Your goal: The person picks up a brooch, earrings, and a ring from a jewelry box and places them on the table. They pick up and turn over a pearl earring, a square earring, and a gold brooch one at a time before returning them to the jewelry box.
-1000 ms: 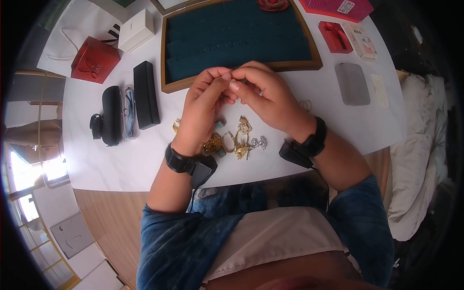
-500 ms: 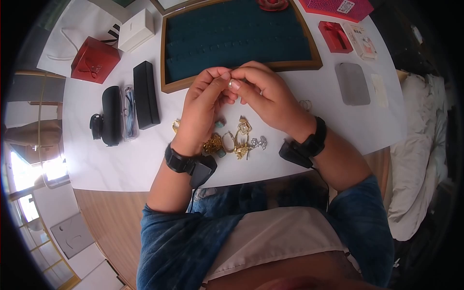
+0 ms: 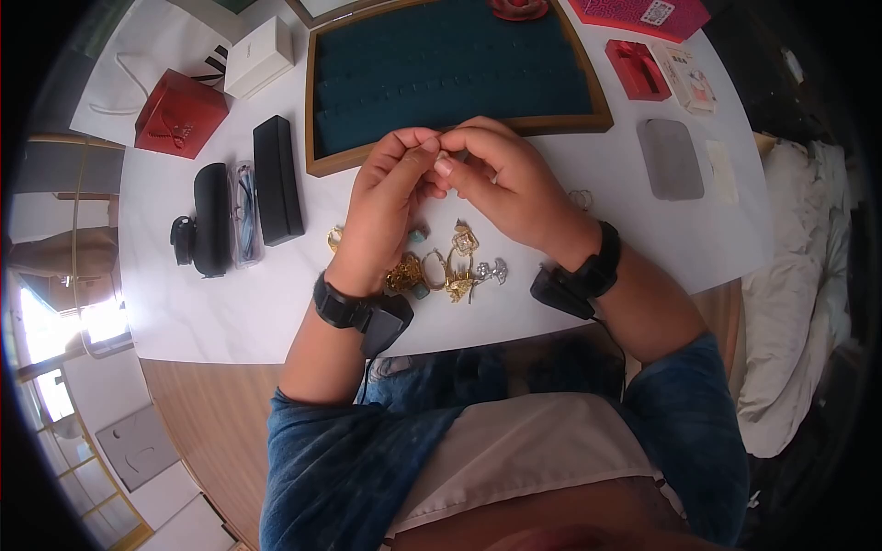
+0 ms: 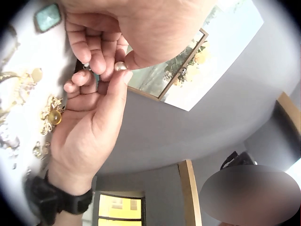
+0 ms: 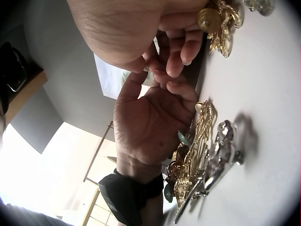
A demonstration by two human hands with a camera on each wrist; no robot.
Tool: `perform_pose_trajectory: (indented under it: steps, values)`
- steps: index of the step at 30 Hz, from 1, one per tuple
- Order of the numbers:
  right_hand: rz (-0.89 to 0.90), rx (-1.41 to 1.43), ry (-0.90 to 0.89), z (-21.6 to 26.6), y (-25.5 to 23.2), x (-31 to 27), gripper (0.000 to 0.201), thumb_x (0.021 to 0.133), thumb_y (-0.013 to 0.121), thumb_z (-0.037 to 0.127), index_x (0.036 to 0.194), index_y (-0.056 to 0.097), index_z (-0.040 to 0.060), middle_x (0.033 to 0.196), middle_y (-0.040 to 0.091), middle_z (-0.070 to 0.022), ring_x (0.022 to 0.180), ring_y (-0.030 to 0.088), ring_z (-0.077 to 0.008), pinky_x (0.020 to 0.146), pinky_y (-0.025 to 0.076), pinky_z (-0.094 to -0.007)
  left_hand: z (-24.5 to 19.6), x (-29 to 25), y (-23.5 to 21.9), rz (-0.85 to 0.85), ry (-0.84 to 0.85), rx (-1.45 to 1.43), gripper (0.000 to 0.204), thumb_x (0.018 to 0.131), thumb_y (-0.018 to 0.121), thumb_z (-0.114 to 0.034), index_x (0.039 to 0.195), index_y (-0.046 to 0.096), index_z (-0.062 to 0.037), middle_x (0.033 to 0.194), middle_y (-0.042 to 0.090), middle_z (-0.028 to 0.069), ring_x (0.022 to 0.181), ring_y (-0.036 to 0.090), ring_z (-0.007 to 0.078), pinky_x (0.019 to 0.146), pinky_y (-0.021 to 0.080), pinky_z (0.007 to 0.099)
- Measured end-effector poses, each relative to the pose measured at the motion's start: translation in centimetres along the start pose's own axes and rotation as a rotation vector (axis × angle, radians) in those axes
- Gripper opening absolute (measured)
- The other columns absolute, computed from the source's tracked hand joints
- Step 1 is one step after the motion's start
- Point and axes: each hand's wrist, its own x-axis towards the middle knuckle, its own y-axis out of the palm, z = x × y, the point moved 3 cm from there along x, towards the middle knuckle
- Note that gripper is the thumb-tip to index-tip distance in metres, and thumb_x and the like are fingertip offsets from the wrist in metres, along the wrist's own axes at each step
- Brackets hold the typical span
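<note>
My left hand [image 3: 386,193] and right hand [image 3: 505,174] meet at the fingertips, just in front of the wooden display tray [image 3: 459,129] with its dark teal lining. Between their thumbs and forefingers they pinch a small pearl [image 4: 121,66], seen best in the left wrist view; fingers hide the rest of the piece. Below the hands on the white table lie a gold chain heap [image 3: 404,274], a hoop bracelet [image 3: 433,268], a square gold piece [image 3: 464,241], a silver flower-shaped piece [image 3: 493,271] and a turquoise stone piece [image 3: 419,235]. A gold ring [image 3: 334,241] lies beside the left wrist.
Left on the table are a long black box [image 3: 277,179], a black case [image 3: 213,220], a red bag [image 3: 182,112] and a white box [image 3: 260,57]. To the right are thin hoops [image 3: 581,199], a grey flat case [image 3: 670,160] and a red gift box [image 3: 638,71].
Both hands stay in place. The right thumb shifts slightly over the pearl, whose white glint showed more clearly half a second ago.
</note>
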Motion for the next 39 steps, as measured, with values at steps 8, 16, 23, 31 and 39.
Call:
perform_pose_trajectory:
  steps: [8,16,23,31,39]
  values:
    - [0.001,-0.027,-0.001,-0.18,0.03,-0.03,0.021,0.103,0.069,0.015,0.117,0.066,-0.0005,0.107,0.063,-0.0088,0.090,0.068,-0.0173,0.079,0.057,-0.0299,0.10,0.00,-0.18,0.007,-0.005,0.031,0.020,0.110,0.053,-0.016,0.124,0.060,-0.0046,0.111,0.069,0.0036,0.096,0.064,0.0106,0.085,0.049,0.0272]
    - [-0.006,-0.049,-0.005,-0.34,0.03,-0.09,0.022,0.102,0.071,0.016,0.117,0.066,0.0009,0.107,0.063,-0.0080,0.088,0.065,-0.0172,0.077,0.055,-0.0297,0.03,-0.05,-0.15,0.008,-0.004,0.073,0.020,0.110,0.054,-0.016,0.125,0.060,-0.0052,0.112,0.069,0.0029,0.098,0.063,0.0104,0.086,0.049,0.0268]
    - [-0.010,-0.054,0.008,-0.44,0.10,-0.14,0.022,0.101,0.072,0.016,0.116,0.066,0.0011,0.105,0.063,-0.0079,0.086,0.065,-0.0173,0.075,0.055,-0.0296,0.04,-0.07,-0.01,0.009,0.017,0.102,0.019,0.110,0.055,-0.016,0.125,0.059,-0.0050,0.110,0.067,0.0019,0.098,0.063,0.0100,0.087,0.049,0.0271]
    - [-0.020,-0.053,0.007,-0.43,0.13,-0.16,0.021,0.101,0.072,0.016,0.115,0.067,0.0014,0.104,0.063,-0.0079,0.084,0.065,-0.0174,0.073,0.054,-0.0298,-0.13,-0.06,0.44,-0.028,0.029,0.086,0.018,0.109,0.059,-0.017,0.121,0.062,-0.0039,0.100,0.068,0.0015,0.086,0.060,0.0076,0.080,0.050,0.0235]
    - [-0.017,-0.057,0.004,-0.49,0.14,-0.20,0.021,0.101,0.072,0.015,0.115,0.066,0.0011,0.105,0.063,-0.0081,0.085,0.064,-0.0177,0.074,0.054,-0.0298,-0.07,-0.05,0.37,-0.022,0.028,0.083,0.019,0.109,0.059,-0.017,0.122,0.061,-0.0033,0.101,0.068,0.0015,0.087,0.060,0.0075,0.080,0.050,0.0235]
